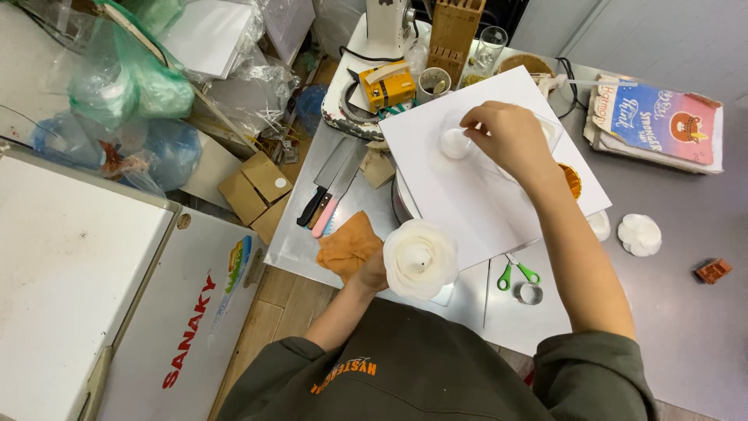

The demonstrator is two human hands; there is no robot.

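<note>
- The right hand (510, 139) reaches to the upper middle of the frame, its fingertips pinched together on a small white petal piece (455, 143) lying on the white board (467, 203).
- The left hand (372, 273), at lower centre, is clamped from beneath around the base of a white layered flower (421, 259); most of that hand is hidden behind the bloom.
- The flower hangs over the bench (686, 312) edge, just beside an orange cloth (347, 248).
- Risk, as I judge it: the thin petal looks soft, so too hard a pinch could tear or crease it, and a tight grip below could crush the flower's outer petals.
- The board overhangs whatever carries it, so pressing near its rim might tip it.
- Counted: one flower in hand, one loose white flower shape (640, 235) at right, one pair of green-handled scissors (516, 274), one round metal cutter (531, 294), two knives (331, 191) at left, one stack of books (658, 121) at upper right.
</note>
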